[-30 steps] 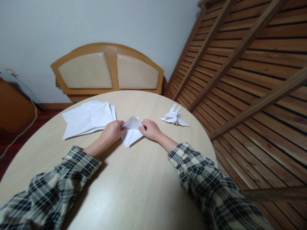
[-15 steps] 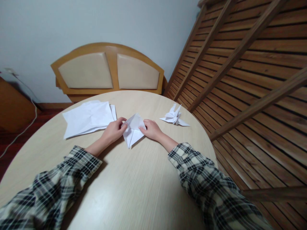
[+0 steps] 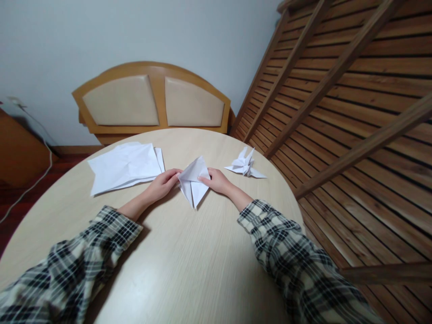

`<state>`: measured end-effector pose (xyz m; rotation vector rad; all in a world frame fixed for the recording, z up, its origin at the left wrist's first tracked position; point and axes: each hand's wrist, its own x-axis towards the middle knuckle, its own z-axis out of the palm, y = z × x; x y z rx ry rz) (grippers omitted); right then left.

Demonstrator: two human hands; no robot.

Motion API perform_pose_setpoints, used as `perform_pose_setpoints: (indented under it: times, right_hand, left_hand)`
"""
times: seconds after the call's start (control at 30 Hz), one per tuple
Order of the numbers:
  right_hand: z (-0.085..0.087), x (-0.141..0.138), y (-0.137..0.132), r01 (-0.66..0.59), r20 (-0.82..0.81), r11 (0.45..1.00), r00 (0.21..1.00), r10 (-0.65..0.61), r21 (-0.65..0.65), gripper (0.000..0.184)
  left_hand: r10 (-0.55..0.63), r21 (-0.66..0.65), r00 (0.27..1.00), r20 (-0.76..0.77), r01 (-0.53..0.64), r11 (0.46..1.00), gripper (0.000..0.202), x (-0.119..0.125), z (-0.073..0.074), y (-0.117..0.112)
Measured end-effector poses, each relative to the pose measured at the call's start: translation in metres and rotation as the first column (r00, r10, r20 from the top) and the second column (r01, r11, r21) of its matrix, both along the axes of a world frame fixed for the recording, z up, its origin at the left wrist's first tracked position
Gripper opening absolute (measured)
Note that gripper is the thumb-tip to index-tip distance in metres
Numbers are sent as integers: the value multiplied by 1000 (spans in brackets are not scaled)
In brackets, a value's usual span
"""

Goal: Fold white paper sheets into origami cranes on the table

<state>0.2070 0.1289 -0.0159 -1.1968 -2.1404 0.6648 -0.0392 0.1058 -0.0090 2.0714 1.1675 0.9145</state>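
Note:
A folded sheet of white paper (image 3: pixel 195 182) is held between my two hands over the middle of the table. It has a kite-like outline, with a flap folded across its upper half and a split running down to its lower tip. My left hand (image 3: pixel 164 183) pinches its left corner. On the opposite edge, my right hand (image 3: pixel 220 182) grips the paper, thumb on the front and fingers behind. To the right lies a folded paper crane (image 3: pixel 245 163). A stack of white paper sheets (image 3: pixel 124 166), creased on top, rests left of my left hand.
The round pale wooden table (image 3: pixel 175 265) spans the view under my forearms. Behind it stands a wooden headboard (image 3: pixel 157 96) with cream panels against the wall. A slatted wooden structure (image 3: pixel 337 135) rises close along the right. At far left hangs a white cable (image 3: pixel 37 180).
The folded paper has shifted slightly right and turned a little. My left hand has moved from over its upper left edge to its left corner; my right hand still grips the right side.

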Motion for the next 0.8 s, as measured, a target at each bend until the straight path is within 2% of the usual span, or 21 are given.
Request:
perform_pose_setpoints:
  times: [0.23,0.63,0.8]
  right_hand:
    - [-1,-2,1,3,13,1000,1000,-3,-3,21]
    - [2,-8,-3,24,38,1000,999,-25,7,21]
    - [2,-9,-3,21,14,1000,1000,-21,6,39]
  left_hand:
    - [-35,50,997,-65,38,998,42,1,0,0]
    - [-109,153,968,-226,146,977,34,4,6,-1]
    - [-103,162,962,-255,147,976,33,4,4,0]
